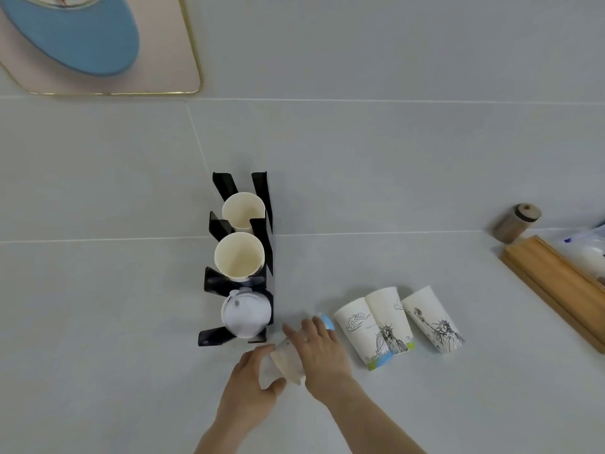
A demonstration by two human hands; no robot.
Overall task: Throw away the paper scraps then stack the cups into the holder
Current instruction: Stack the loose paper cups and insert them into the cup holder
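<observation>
A black cup holder (262, 204) stands mid-table with three slots. Cream paper cups fill the far slot (243, 211) and the middle slot (239, 255); white lids (246, 317) sit in the near slot. In front of the holder, my left hand (250, 385) and my right hand (322, 350) both grip a cream cup (288, 363) lying on its side between them. A bit of blue and white cup (326, 322) shows past my right fingers. Three upside-down printed paper cups (361, 332) (389, 319) (432, 317) stand to the right.
A wooden tray (553, 286) with white packets sits at the right edge, and a small wooden cylinder (515, 222) lies beside it. A pink mat with gold trim (183, 60) carries a blue object (82, 37) at the top left.
</observation>
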